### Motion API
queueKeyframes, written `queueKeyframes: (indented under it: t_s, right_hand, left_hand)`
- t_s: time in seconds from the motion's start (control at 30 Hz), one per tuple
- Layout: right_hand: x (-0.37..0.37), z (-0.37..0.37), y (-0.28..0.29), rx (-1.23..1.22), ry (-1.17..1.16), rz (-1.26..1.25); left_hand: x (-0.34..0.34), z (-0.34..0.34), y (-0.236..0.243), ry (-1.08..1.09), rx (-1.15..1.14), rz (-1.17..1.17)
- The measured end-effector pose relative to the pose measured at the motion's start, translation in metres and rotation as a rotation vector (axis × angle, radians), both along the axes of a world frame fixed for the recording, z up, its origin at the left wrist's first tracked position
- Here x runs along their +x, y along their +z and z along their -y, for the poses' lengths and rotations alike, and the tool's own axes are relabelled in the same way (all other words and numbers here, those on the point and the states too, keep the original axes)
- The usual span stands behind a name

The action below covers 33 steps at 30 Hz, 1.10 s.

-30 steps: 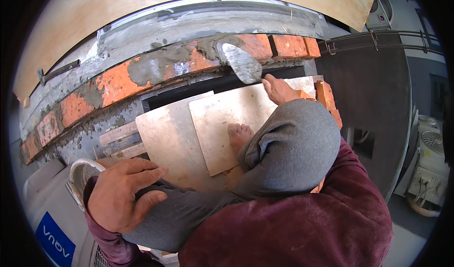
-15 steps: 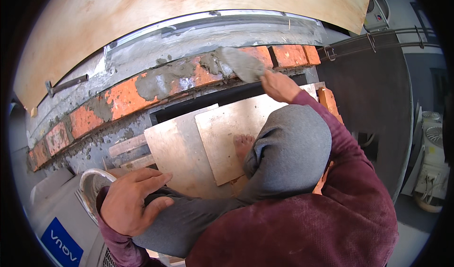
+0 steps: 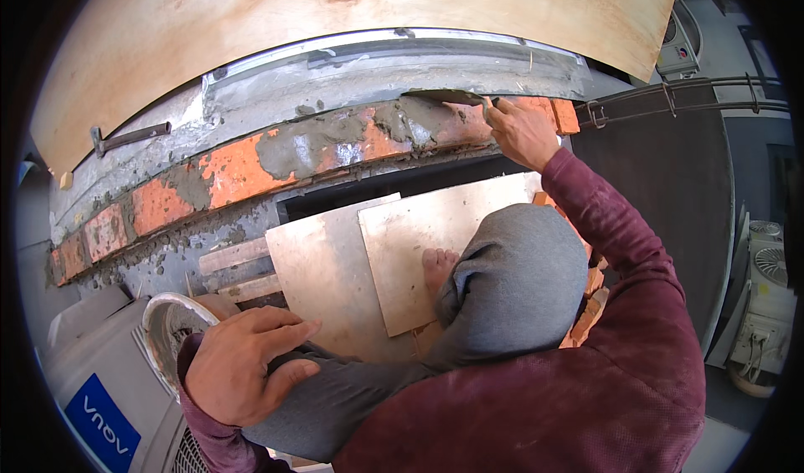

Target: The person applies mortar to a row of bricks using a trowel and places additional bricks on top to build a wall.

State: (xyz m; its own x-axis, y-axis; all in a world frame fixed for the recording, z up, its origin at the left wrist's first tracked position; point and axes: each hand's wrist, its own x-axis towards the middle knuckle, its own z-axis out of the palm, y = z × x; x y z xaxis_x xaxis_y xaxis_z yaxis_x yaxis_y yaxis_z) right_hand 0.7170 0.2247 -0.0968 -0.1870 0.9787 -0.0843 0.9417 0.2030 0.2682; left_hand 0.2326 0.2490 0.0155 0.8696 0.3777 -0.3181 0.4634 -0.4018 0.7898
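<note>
My right hand (image 3: 519, 130) grips a trowel (image 3: 444, 98), whose blade lies edge-on along the far side of a curved-looking row of orange bricks (image 3: 163, 201) near the row's right end. Grey mortar (image 3: 285, 151) is smeared over several bricks. My left hand (image 3: 243, 364) rests open on my grey-clad leg, beside a round pail (image 3: 151, 331) of grey material, which it partly hides. My bare foot (image 3: 438, 264) stands on thin boards (image 3: 318, 272) below the bricks.
A large plywood sheet (image 3: 352, 12) lies beyond a concrete ledge, with a metal tool (image 3: 134, 136) on it. Rebar (image 3: 670, 96) runs off right above a dark panel. White outdoor units (image 3: 758, 322) stand at the far right, a grey one (image 3: 109, 372) at lower left. More bricks lie under my right arm.
My right hand and the trowel have moved up and right toward the bricks' far edge, the blade turning from flat to edge-on. My left hand still rests on my leg.
</note>
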Motion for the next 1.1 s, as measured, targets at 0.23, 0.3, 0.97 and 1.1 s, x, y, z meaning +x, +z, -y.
queueKeyframes:
  t_s: [0.23,0.3,0.97,1.1]
  right_hand:
    - [-0.044,-0.008,0.013,0.031,0.066,-0.18]
    - [-0.061,0.007,0.026,0.01,-0.008,-0.267]
    - [-0.127,0.015,-0.052,-0.333,-0.353,-0.794]
    - [-0.134,-0.003,-0.057,-0.368,-0.29,-0.914]
  left_hand:
    - [0.006,-0.006,-0.009,-0.044,-0.01,0.062]
    - [0.004,-0.006,-0.006,-0.028,-0.023,0.037]
    - [-0.014,0.004,0.0,-0.01,-0.033,-0.006]
    - [-0.011,0.005,0.007,-0.02,-0.012,-0.041]
